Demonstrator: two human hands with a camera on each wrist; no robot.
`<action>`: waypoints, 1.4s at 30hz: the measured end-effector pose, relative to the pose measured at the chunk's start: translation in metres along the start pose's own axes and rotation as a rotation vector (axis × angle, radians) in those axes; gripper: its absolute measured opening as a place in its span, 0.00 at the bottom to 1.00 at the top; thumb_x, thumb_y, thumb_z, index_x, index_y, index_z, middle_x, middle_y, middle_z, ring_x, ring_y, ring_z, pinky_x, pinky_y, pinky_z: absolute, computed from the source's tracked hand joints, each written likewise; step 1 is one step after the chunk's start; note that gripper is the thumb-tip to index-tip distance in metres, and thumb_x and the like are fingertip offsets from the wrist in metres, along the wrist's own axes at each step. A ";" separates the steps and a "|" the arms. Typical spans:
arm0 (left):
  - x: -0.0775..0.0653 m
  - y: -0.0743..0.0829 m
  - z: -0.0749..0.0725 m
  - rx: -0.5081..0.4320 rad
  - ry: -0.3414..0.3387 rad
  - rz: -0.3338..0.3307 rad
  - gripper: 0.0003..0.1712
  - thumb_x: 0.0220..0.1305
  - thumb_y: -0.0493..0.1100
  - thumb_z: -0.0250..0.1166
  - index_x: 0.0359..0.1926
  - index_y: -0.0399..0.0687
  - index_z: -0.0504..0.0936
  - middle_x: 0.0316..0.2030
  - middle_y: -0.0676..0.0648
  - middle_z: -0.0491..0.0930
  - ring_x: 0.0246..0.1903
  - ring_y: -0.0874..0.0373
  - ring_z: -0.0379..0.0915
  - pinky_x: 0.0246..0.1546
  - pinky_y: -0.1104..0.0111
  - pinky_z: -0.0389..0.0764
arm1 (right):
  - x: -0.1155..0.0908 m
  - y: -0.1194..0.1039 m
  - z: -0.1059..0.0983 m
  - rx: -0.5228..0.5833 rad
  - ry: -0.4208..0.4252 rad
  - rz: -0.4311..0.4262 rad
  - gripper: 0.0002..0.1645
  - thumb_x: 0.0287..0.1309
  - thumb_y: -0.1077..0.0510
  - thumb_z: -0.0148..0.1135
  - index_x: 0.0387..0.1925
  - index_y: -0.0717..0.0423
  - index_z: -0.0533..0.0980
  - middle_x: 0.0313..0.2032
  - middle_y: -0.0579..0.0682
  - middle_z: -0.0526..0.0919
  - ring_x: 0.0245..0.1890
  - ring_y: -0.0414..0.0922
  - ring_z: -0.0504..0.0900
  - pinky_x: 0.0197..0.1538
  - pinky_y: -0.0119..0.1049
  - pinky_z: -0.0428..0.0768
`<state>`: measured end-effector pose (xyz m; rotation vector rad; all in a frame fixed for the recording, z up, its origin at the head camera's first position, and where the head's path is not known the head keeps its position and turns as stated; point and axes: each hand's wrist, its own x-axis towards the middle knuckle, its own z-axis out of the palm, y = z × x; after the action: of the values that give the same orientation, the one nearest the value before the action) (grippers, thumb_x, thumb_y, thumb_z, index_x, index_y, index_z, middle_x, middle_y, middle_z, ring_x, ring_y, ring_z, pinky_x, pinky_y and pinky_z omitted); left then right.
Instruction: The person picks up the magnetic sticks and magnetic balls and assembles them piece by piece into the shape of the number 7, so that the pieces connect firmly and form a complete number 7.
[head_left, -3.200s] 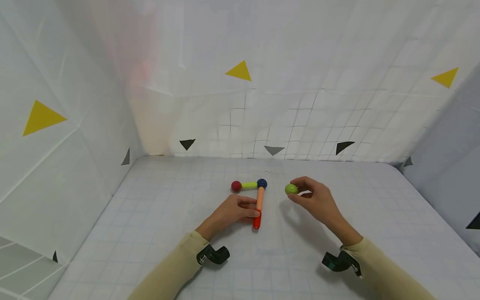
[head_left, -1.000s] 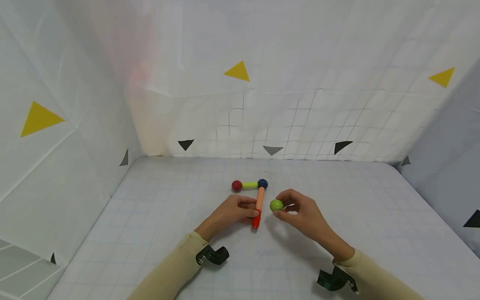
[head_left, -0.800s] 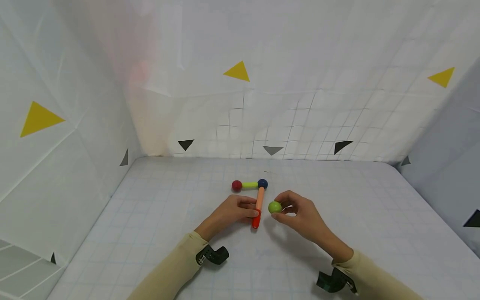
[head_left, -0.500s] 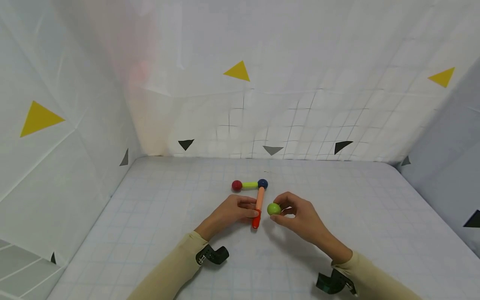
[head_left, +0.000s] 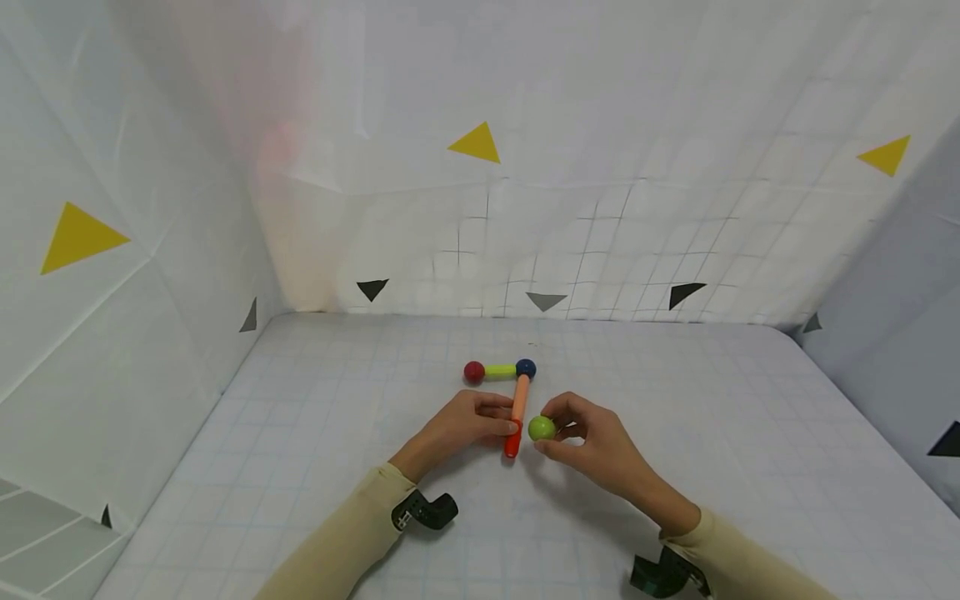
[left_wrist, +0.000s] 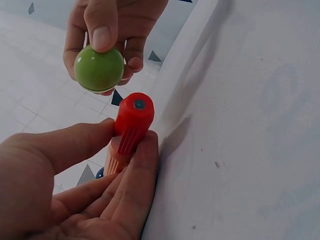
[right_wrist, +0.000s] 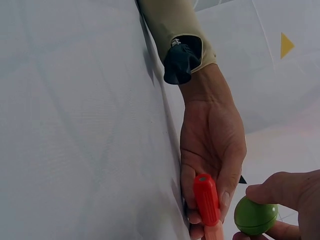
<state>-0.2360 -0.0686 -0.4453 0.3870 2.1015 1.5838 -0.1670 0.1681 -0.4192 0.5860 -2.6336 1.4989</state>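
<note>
My left hand [head_left: 467, 421] pinches a red stick [head_left: 513, 439] between thumb and fingers, low over the table. End to end with it runs an orange stick [head_left: 521, 398], which reaches a dark blue ball [head_left: 526, 368]. From that ball a yellow-green stick [head_left: 499, 370] extends left to a red ball [head_left: 474, 372]. A round metal spot shows on the red stick's free end [left_wrist: 139, 104] in the left wrist view. Between thumb and fingertips my right hand [head_left: 596, 442] holds a green ball [head_left: 542, 428], just right of the red stick and apart from it.
The white gridded table [head_left: 360, 358] lies under everything. Behind it rises a white sheet wall [head_left: 405, 217] with yellow and black triangles, and side walls stand left and right. A dark wrist camera [head_left: 426, 508] sits on the left sleeve, another on the right.
My right hand has brought the green ball left and toward me, from well right of the sticks to close beside the red stick's near end. The left hand keeps its hold.
</note>
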 end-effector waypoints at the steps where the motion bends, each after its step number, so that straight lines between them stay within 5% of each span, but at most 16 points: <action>1: 0.000 0.000 0.000 -0.001 -0.002 0.001 0.28 0.64 0.47 0.76 0.63 0.44 0.83 0.47 0.50 0.87 0.50 0.57 0.80 0.58 0.57 0.76 | -0.001 0.000 0.001 0.006 -0.002 -0.003 0.19 0.56 0.62 0.79 0.46 0.51 0.79 0.41 0.44 0.83 0.39 0.46 0.85 0.46 0.39 0.85; 11: -0.001 0.001 0.000 -0.037 -0.014 0.022 0.28 0.64 0.44 0.76 0.64 0.42 0.82 0.47 0.49 0.87 0.48 0.57 0.81 0.56 0.59 0.78 | -0.002 -0.001 0.005 0.023 -0.012 -0.058 0.19 0.57 0.61 0.79 0.46 0.54 0.79 0.42 0.46 0.83 0.39 0.47 0.84 0.46 0.42 0.86; 42: 0.000 0.000 0.000 -0.046 -0.020 0.029 0.27 0.65 0.44 0.75 0.63 0.41 0.82 0.46 0.49 0.87 0.47 0.56 0.81 0.54 0.61 0.79 | -0.011 -0.005 0.019 0.083 -0.084 -0.038 0.19 0.57 0.63 0.78 0.47 0.56 0.78 0.42 0.47 0.83 0.40 0.46 0.84 0.45 0.40 0.86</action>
<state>-0.2357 -0.0685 -0.4456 0.4171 2.0491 1.6351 -0.1528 0.1532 -0.4272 0.7165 -2.6153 1.6143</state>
